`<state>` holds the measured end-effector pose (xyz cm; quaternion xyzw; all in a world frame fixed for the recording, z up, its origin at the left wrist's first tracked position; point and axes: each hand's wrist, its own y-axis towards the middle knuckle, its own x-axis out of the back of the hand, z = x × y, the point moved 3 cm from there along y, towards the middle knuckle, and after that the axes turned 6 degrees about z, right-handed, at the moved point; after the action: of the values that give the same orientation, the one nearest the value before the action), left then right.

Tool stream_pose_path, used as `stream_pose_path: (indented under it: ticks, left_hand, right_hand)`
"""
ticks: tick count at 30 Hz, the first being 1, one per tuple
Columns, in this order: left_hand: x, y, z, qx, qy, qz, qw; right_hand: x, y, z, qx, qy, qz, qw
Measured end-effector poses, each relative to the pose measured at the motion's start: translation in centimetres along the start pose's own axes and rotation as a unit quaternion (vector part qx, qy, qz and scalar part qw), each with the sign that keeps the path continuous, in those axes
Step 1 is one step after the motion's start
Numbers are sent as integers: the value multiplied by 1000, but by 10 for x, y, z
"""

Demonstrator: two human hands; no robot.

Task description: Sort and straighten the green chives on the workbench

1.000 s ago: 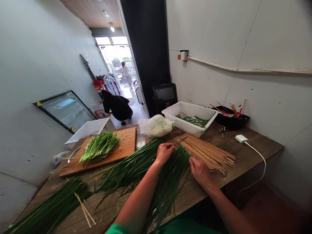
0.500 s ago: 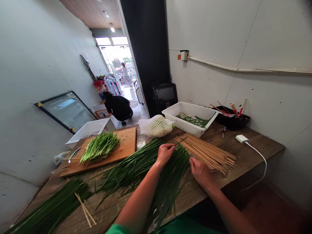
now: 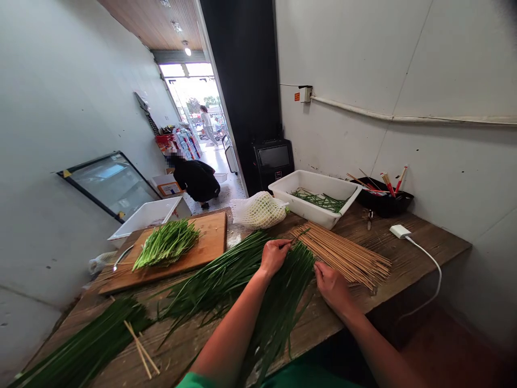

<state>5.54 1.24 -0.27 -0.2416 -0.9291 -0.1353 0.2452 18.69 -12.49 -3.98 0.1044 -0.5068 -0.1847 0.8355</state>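
Note:
My left hand (image 3: 275, 256) is closed in a pinch over a pile of dark green garlic chives (image 3: 288, 291). A thin green chive leaf (image 3: 301, 235) sticks out from its fingertips toward the right. At the right edge of the same pile, my right hand (image 3: 332, 281) is closed too, thumb against fingers; whatever lies between them is too small to make out. Close beyond it lies a wide bundle of wooden skewers (image 3: 343, 253). More long chives (image 3: 226, 269) spread to the left of my left hand.
A cutting board (image 3: 214, 237) bears cut green stalks (image 3: 167, 245). Behind the pile are a foam-netted vegetable (image 3: 260, 210) and a white tub (image 3: 301, 180) with chives. Loose sticks (image 3: 141, 350) and another chive bunch (image 3: 84, 345) lie front left. A person (image 3: 196, 180) crouches beyond the table.
My hands stay almost in place, with the leaf at my left fingertips showing slightly more. Outside the doorway, a distant walking person has shifted a little.

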Motion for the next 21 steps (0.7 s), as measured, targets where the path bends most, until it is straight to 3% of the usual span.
stream_pose_path:
  ticks: [4,8,10,15,21]
  left_hand:
    - [-2,-4,-7,-25,40,32,998]
    - [5,-4,-14,-62,66,133,987]
    - [16,-2,-15,-68,85,152,982]
    - [31,3,-5,31,225,65,972]
    - [10,-2,6,77,320,144,933]
  right_hand:
    - [1,0,0,2,8,-4,1000]
    - [5,0,1,4,18,-5,1000]
    - [6,0,2,2,23,-6,1000]
    - [7,-2,0,-4,15,-44,999]
    - [6,-3,-4,-2,2,-66,998]
